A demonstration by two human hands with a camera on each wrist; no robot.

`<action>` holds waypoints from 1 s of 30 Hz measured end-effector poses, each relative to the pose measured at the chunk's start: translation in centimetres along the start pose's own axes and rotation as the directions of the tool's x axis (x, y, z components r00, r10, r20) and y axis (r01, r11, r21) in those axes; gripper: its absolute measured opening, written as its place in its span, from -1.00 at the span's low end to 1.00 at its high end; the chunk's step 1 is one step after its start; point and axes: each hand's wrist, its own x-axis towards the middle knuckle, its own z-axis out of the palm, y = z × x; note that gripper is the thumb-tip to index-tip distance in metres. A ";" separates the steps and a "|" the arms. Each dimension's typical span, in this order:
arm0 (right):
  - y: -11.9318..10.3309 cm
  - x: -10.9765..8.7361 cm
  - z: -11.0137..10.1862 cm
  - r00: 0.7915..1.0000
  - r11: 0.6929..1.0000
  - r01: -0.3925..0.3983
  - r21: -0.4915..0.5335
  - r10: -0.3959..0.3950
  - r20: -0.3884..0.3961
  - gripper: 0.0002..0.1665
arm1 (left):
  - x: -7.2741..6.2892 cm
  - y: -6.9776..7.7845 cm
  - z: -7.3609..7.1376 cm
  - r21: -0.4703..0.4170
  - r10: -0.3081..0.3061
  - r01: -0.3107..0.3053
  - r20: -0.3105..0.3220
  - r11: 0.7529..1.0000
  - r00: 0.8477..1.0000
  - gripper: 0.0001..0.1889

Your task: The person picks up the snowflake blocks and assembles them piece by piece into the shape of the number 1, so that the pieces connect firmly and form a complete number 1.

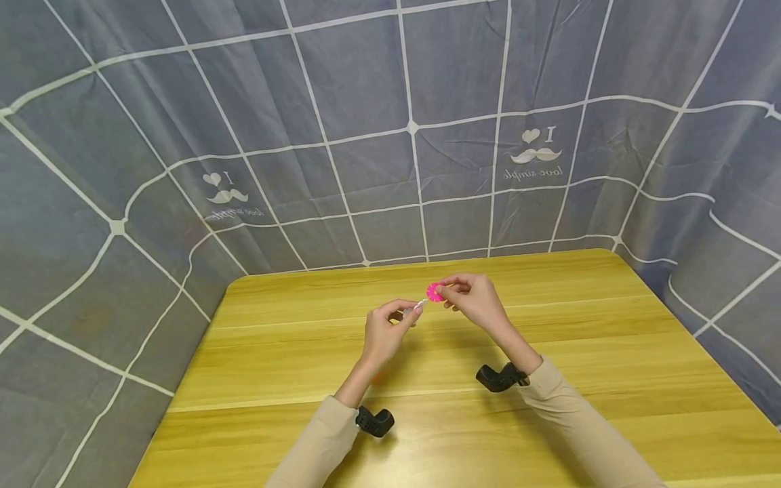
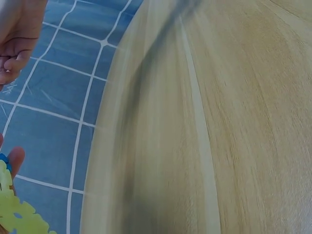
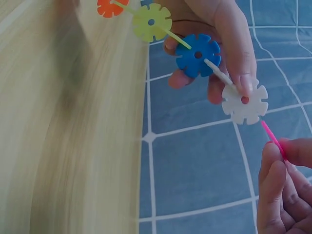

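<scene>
My left hand (image 1: 383,332) pinches a white notched disc (image 3: 245,103) between thumb and fingers. A blue disc (image 3: 198,54), a yellow disc (image 3: 152,23) and an orange-red disc (image 3: 111,7) join it in a chain trailing back past the palm. Facing it, my right hand (image 1: 478,301) pinches a pink notched disc (image 1: 434,292), seen edge-on in the right wrist view. The pink edge is right by the white disc's rim; whether they touch, I cannot tell. At the left wrist view's left edge are the yellow disc and part of the right hand (image 2: 19,39).
Both hands are above a wooden table (image 1: 293,339), towards its far edge. A grey-blue curtain (image 1: 366,169) with white grid lines stands behind and along the sides. Black wrist mounts (image 1: 375,421) are on both forearms.
</scene>
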 end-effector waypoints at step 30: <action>-1.5 -0.2 -0.5 0.997 0.992 -0.027 -0.126 0.037 0.073 -0.79 | 0.1 -2.1 1.6 0.081 0.091 -0.085 -0.075 0.993 0.993 -0.85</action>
